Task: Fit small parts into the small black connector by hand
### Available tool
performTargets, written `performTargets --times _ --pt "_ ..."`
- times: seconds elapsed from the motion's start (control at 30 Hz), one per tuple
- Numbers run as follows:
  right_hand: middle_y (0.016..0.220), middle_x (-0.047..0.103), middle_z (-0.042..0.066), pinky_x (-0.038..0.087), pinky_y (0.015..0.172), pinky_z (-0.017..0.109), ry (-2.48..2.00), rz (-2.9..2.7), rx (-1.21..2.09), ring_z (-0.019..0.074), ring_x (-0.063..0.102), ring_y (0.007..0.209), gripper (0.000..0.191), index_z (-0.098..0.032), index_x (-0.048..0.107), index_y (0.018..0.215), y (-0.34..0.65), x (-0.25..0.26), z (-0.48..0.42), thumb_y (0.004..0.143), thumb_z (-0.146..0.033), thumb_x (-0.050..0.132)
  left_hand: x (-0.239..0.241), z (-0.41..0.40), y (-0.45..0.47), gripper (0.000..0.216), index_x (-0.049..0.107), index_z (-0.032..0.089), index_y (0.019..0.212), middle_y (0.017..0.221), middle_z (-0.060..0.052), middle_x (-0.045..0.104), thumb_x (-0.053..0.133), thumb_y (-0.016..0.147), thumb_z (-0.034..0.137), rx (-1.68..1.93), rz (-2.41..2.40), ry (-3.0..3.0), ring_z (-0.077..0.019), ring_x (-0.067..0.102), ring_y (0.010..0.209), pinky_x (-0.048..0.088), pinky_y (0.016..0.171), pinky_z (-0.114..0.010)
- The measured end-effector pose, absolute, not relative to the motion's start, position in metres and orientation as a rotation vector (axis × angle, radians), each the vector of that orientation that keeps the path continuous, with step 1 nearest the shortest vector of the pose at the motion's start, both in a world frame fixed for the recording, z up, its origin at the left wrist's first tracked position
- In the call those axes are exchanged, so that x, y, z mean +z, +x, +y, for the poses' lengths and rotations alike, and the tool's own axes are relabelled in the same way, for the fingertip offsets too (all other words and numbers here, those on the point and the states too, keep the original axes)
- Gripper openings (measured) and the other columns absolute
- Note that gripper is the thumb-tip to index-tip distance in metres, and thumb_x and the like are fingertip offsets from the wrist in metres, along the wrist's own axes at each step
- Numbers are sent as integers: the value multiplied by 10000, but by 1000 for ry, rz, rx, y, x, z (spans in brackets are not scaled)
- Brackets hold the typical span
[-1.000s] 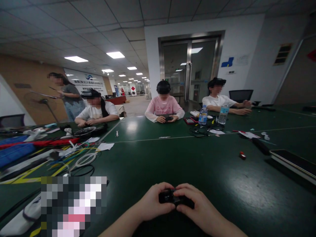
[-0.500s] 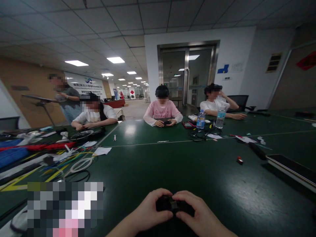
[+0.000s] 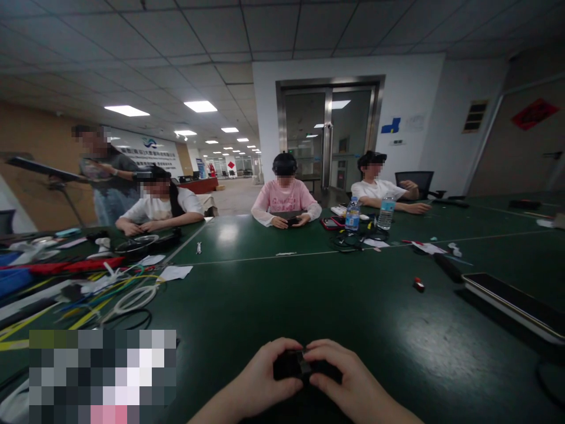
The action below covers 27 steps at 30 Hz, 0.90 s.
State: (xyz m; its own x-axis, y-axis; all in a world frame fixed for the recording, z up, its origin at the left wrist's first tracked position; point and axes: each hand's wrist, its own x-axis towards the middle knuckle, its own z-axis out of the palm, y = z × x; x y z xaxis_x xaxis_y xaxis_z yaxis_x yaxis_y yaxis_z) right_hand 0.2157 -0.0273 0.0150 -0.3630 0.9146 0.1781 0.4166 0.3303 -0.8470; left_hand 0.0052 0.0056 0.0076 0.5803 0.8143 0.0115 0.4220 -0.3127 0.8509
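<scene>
My left hand (image 3: 263, 376) and my right hand (image 3: 346, 380) meet low in the view, just above the table's near side. Between them is a small black object (image 3: 289, 366), dark and boxy, with a paler patch near its middle. The fingers of both hands curl around it from either side, thumbs toward me and fingertips on the far side. Its exact kind cannot be made out, since the fingers and shadow cover much of it.
On the green table (image 3: 265, 294), cables (image 3: 132, 300) and papers lie left. A small red item (image 3: 418, 285) and a phone-like slab (image 3: 512, 303) lie right. Bottles (image 3: 352, 214) stand farther back. Several people are around, including a person in pink (image 3: 286, 197) opposite.
The view has turned slightly right, so the surroundings sit farther left. Both hands keep their grip on the black object. The person at right has lowered a hand from the head.
</scene>
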Motion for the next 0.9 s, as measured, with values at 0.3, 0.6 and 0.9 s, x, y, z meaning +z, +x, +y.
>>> performTargets --times 0.3,0.6,0.9 --pt "1142 638 43 414 966 363 -1181 -1908 922 232 570 1090 300 -266 655 1026 216 9 -24 747 -161 628 7 5 6 450 557 210 1131 1099 -49 618 652 691 180 606 963 1919 -236 558 1026 431 914 -338" --pt "1107 644 35 437 925 329 -1174 -1907 944 209 593 1044 299 -271 683 976 215 11 -25 726 -116 628 -1 8 4 534 504 213 1187 1140 -57 590 654 678 151 616 916 1879 -238 553 1046 433 915 -344" --pt "1105 632 54 448 916 345 -1146 -1920 942 220 591 1035 269 -245 673 966 212 16 -27 716 -149 651 8 4 6 414 578 211 1101 1041 -37 618 678 700 229 589 985 1982 -221 567 962 447 860 -324"
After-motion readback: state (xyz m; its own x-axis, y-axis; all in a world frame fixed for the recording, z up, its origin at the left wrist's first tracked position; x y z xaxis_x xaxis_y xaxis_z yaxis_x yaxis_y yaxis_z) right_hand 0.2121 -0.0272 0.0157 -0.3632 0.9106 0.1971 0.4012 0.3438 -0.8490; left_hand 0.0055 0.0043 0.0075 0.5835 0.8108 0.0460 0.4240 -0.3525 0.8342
